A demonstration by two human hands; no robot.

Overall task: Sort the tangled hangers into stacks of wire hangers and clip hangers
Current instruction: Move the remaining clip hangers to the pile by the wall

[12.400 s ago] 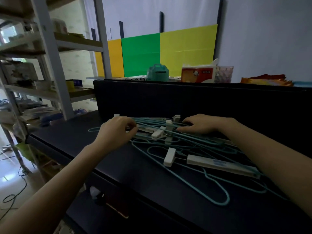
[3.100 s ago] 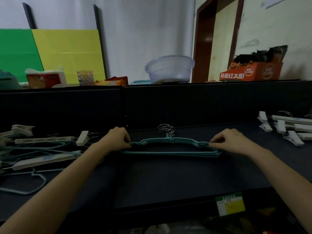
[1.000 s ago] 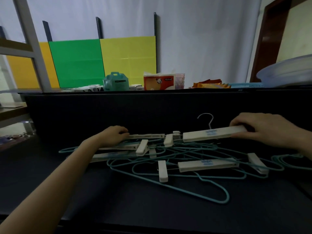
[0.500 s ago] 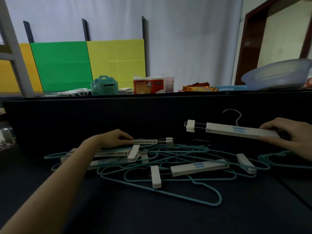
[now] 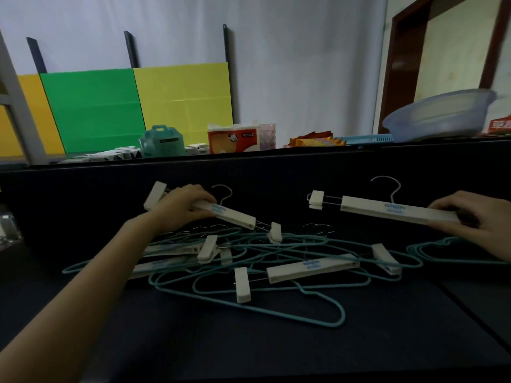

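A tangle of teal wire hangers [image 5: 276,297] and white clip hangers lies on the dark table [image 5: 249,349]. My left hand [image 5: 182,207] grips one white clip hanger [image 5: 235,217] by its bar and holds it tilted above the pile's left side. My right hand [image 5: 475,217] grips the right end of a second white clip hanger [image 5: 387,211], held level in the air over the pile's right part. Another clip hanger [image 5: 312,268] lies across the middle of the tangle. Teal wire hangers [image 5: 448,252] lie stacked at the right edge, below my right hand.
A dark partition wall [image 5: 276,175] rises just behind the pile. On its top ledge stand a teal box [image 5: 161,140], a tissue pack [image 5: 233,138], snack packets [image 5: 315,142] and a clear plastic basin [image 5: 439,117]. A metal shelf post [image 5: 16,106] stands at far left.
My left hand has lifted a clip hanger off the pile's left side. My right hand has carried its clip hanger further right and clear of the tangle.
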